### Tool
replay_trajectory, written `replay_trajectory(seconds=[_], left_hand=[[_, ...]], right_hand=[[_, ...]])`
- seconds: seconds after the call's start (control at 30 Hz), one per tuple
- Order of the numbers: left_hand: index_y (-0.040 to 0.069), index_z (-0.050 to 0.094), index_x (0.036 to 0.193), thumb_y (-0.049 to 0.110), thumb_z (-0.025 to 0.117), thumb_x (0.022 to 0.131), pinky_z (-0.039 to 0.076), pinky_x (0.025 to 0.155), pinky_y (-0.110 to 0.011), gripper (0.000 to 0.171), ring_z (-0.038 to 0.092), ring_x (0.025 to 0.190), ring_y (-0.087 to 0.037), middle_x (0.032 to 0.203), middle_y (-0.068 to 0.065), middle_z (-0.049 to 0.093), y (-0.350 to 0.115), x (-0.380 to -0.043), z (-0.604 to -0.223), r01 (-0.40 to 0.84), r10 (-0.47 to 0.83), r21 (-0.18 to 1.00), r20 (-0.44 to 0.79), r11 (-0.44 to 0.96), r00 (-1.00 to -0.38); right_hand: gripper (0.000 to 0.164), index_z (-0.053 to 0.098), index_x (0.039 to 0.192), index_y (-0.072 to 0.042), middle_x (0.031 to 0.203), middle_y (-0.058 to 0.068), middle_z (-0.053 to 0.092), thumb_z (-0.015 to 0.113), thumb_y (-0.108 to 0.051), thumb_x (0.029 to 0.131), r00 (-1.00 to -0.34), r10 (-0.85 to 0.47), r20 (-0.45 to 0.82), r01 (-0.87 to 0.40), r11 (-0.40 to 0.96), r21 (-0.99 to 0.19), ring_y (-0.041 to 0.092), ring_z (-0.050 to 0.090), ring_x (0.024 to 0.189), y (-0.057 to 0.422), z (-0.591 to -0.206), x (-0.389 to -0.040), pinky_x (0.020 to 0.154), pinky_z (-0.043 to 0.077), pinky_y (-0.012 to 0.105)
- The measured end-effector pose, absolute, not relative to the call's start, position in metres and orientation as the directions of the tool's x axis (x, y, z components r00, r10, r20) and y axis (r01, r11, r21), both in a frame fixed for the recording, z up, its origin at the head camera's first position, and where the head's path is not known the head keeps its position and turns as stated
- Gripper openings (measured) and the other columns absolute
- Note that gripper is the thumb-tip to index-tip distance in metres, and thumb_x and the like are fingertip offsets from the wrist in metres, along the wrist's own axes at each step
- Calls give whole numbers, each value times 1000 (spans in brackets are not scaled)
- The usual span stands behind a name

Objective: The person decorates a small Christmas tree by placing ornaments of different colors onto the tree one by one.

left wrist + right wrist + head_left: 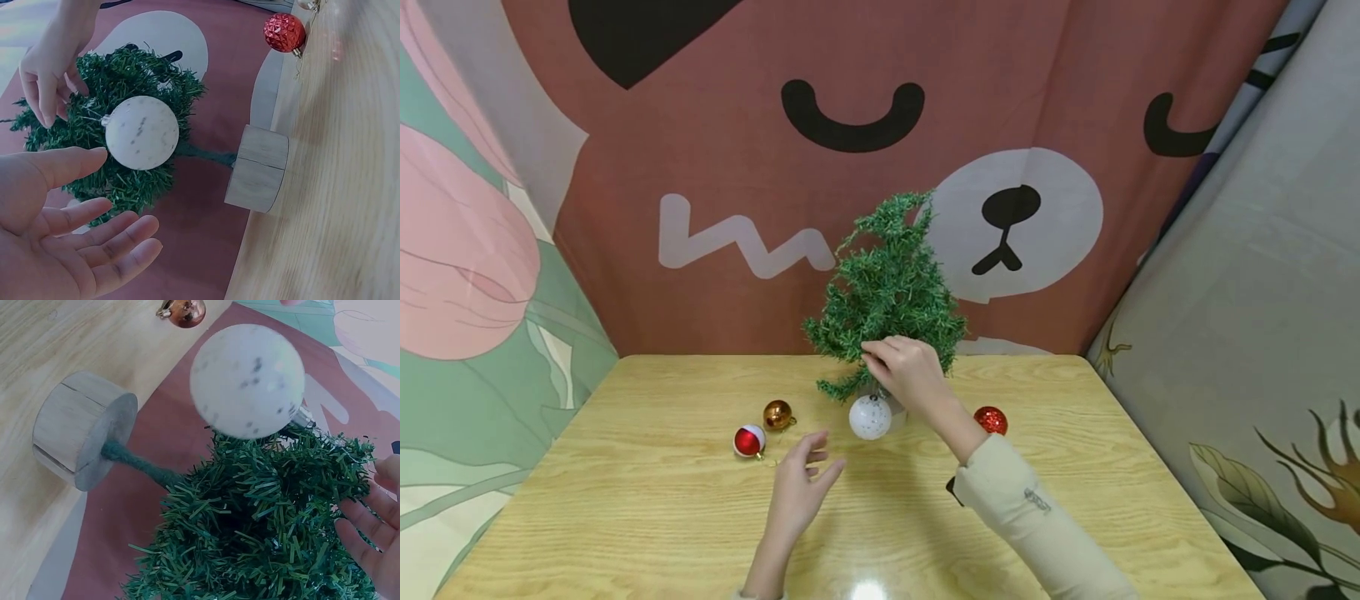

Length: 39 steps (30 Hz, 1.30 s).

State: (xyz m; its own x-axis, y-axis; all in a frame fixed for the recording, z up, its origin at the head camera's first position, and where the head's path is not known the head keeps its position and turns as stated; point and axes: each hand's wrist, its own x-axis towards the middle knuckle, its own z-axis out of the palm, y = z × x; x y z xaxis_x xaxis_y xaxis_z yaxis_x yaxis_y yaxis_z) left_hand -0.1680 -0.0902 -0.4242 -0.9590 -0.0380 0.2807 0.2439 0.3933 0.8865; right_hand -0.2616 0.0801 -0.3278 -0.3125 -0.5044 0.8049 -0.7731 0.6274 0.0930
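Note:
A small green artificial Christmas tree [891, 283] stands upright on a round wooden base [78, 428]. A white ball ornament [870, 417] with silvery specks hangs at the front of its lower branches, its metal cap [304, 417] towards the greenery. My right hand [910, 371] is at a branch just above this ball, fingertips touching the needles, with a gap between thumb and index finger. My left hand [801, 483] is held over the table, left of and below the ball. Its fingers [119, 250] are spread and hold nothing.
On the wooden table [662, 517], a gold ball [777, 414] and a red-and-white ball [748, 441] lie left of the tree. A glittery red ball [991, 421] lies to the right. Beside the right sleeve [1037, 508] a small dark object [953, 492] partly shows. A printed curtain [715, 167] hangs behind.

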Motion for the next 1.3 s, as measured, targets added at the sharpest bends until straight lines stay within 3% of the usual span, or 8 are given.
replay_trajectory(seconds=[0.4, 1.13, 1.3], left_hand=[[-6, 53, 114, 9, 67, 79, 48, 78, -43, 41, 56, 94, -33, 109, -22, 56, -96, -166, -426, 218, -48, 890, 258, 401, -965], [-7, 57, 110, 6, 66, 80, 48, 77, -43, 34, 57, 93, -33, 105, -20, 59, -120, -167, -426, 187, -118, 888, 257, 421, -959], [-7, 58, 108, 5, 66, 79, 49, 76, -42, 32, 58, 92, -32, 101, -19, 60, -127, -171, -424, 196, -133, 879, 278, 436, -951]], right_hand=[[13, 71, 92, -7, 77, 4, 67, 67, -11, 80, -348, -508, 788, -732, 673, 110, 13, 62, 63, 76, -328, -268, 53, 50, 24], [29, 68, 104, -6, 71, 3, 65, 70, -16, 77, -350, -532, 771, -713, 685, 148, 11, 57, 53, 70, -331, -276, 42, 43, 22], [27, 68, 103, -7, 74, 3, 66, 70, -16, 78, -363, -539, 760, -722, 678, 136, 11, 59, 58, 70, -331, -277, 47, 46, 22]])
